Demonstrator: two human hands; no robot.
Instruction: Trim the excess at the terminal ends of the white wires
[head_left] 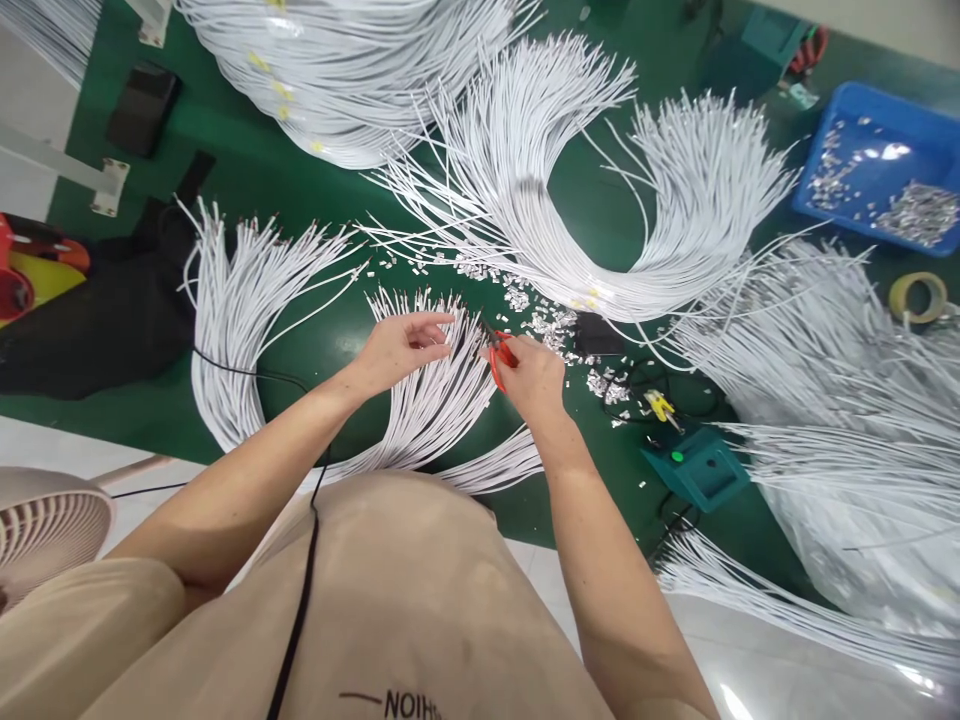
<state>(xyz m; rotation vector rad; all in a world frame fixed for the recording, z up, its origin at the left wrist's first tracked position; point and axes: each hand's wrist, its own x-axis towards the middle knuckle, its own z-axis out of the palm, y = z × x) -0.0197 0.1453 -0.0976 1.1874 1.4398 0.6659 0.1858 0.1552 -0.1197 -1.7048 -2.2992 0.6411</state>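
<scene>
Seen from the head camera, the person leans over a green bench (300,330) covered with bundles of white wires. The left hand (401,345) rests on the fanned bundle of white wires (442,400) lying directly in front of the body, its fingers pinched together around a few wire ends near the top of the fan. The right hand (534,378) is closed around a pair of red-handled cutters (499,358), whose tip points toward the wire ends held by the left hand. The two hands are near each other but not touching.

Just beyond the right hand, a scatter of small metal offcuts (547,325) lies on the bench beside a small black block (598,335). To the right sits a teal box with a green button (697,468), with a yellow-handled tool (661,405) just above it. A second curved bundle of wires (232,320) lies to the left of the held fan, and a large arc of wires (600,200) curves across the middle of the bench. More wires pile up at the right edge. A blue tray (825,195) holding small metal pieces sits in the far right corner, with a roll of yellow tape (916,296) below it. A fan (45,525) shows at the lower left, and a black cord (300,590) runs down the person's beige apron (420,590).
</scene>
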